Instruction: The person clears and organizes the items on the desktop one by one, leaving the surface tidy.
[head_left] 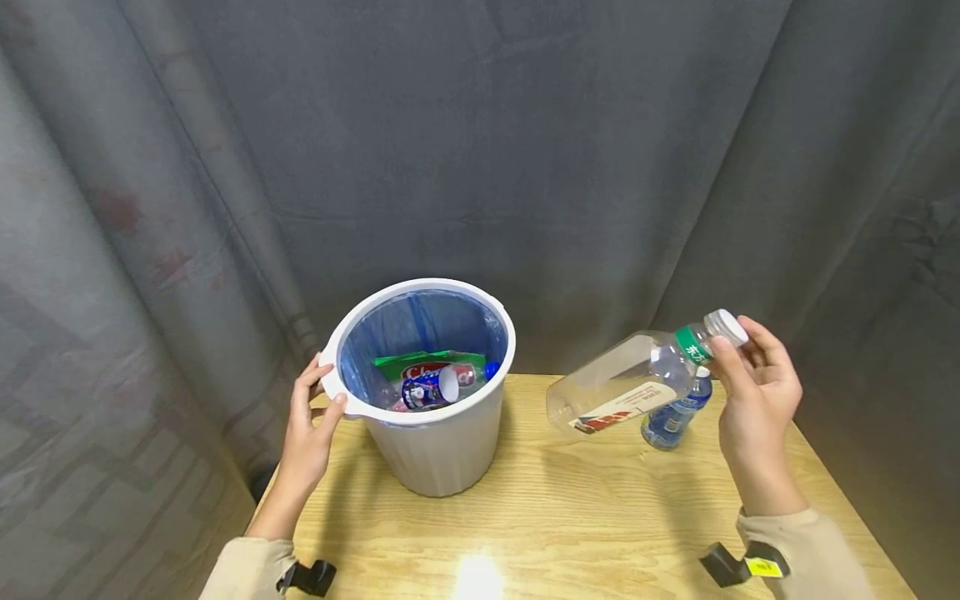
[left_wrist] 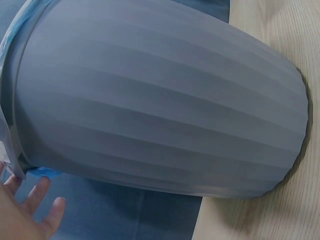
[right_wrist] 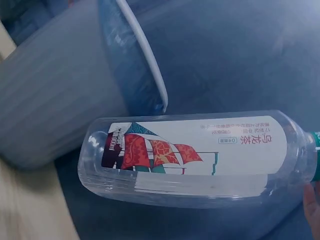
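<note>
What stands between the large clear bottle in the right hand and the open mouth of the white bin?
Nothing visible does. The right hand holds the large clear bottle in the air; only bare table lies below the gap to the white bin.

A: What is the person wearing?
B: 2 long beige sleeves, the left sleeve [head_left: 243, 567] and the right sleeve [head_left: 806, 554], ending at the wrists.
A: Anything strapped on?
B: A black clip [head_left: 307, 577] at the left cuff, and a black mount with a yellow label [head_left: 750, 567] at the right. Both hands are bare.
</note>
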